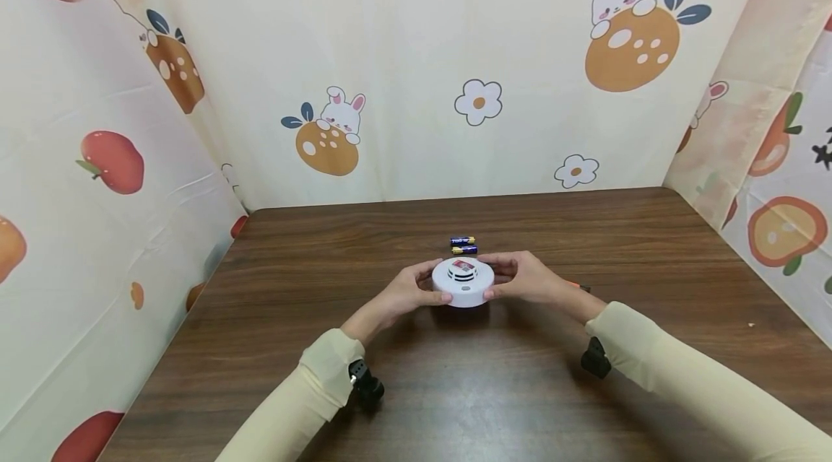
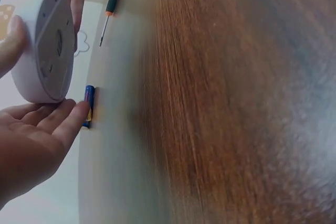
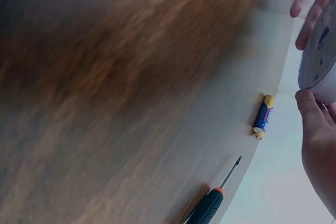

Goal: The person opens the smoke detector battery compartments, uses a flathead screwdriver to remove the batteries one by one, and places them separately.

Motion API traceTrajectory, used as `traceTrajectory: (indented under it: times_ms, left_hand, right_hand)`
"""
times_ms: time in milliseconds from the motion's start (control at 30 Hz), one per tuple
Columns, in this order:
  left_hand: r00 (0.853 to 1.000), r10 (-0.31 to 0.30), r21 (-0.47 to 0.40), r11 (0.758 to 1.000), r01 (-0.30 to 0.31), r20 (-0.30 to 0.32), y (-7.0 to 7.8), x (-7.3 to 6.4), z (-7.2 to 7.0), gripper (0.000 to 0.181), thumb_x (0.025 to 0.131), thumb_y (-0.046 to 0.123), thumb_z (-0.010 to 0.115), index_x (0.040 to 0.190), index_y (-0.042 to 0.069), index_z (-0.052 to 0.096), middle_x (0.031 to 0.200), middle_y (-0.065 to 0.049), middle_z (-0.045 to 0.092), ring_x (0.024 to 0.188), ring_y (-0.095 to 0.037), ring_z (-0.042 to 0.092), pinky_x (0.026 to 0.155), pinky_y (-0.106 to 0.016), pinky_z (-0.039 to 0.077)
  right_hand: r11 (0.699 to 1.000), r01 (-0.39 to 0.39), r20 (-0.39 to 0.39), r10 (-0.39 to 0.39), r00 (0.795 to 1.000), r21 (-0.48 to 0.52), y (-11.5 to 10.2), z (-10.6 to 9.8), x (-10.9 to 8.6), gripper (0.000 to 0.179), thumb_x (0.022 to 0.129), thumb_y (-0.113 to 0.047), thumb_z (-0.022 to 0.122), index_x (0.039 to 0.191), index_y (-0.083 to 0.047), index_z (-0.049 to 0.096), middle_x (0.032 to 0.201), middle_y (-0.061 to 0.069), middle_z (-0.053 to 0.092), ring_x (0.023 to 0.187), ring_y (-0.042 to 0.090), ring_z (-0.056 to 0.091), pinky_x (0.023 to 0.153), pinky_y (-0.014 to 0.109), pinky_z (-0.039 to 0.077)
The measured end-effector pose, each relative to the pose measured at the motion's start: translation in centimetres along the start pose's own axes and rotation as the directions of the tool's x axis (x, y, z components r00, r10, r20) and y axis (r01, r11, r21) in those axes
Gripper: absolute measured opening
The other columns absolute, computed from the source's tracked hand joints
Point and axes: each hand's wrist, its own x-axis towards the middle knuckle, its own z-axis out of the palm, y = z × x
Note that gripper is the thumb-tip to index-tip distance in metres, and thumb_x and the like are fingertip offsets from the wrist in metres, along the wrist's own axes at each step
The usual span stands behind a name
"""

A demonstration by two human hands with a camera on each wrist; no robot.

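Note:
A round white smoke detector [image 1: 464, 294] is held level over the table between both hands, its vented top with a red and white label facing up. My left hand [image 1: 411, 289] grips its left side, thumb on the near rim and fingers behind. On the opposite side my right hand [image 1: 529, 279] grips it the same way. The flat underside of the smoke detector [image 2: 56, 51] shows in the left wrist view, and part of it in the right wrist view. Just beyond it, two blue and gold batteries [image 1: 464, 250] lie side by side.
A screwdriver [image 3: 209, 203] with a dark green and orange handle lies on the table beside the right hand, mostly hidden behind that wrist in the head view. The brown wooden table [image 1: 325, 253] meets a fruit-printed curtain [image 1: 416, 144] at the back and sides.

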Motion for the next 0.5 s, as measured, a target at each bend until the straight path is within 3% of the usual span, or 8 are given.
traceTrajectory:
  times_ms: [267,500]
  left_hand:
    - [1.000,-0.009,0.113,0.994,0.010,-0.008,0.0,0.7,0.4,0.074,0.075,0.011,0.083,0.139,0.002,0.046,0.136,-0.011,0.051,0.126,-0.028,0.046,0.106,-0.044,0.037]
    - [1.000,0.016,0.233,0.972,-0.012,-0.012,-0.3,1.3,0.7,0.081,0.069,0.010,0.087,0.138,0.000,0.047,0.136,-0.013,0.051,0.128,-0.028,0.042,0.110,-0.045,0.031]
  right_hand:
    - [0.992,0.031,0.022,-0.029,0.999,-0.119,0.7,-0.1,0.2,0.070,0.074,-0.010,0.082,0.131,0.011,0.048,0.131,0.026,0.052,0.121,0.037,0.050,0.096,0.035,0.047]
    - [0.959,0.042,0.017,-0.038,0.999,-0.281,1.4,-0.1,0.4,0.073,0.071,-0.015,0.085,0.132,0.006,0.050,0.132,0.021,0.053,0.122,0.032,0.051,0.098,0.038,0.046]
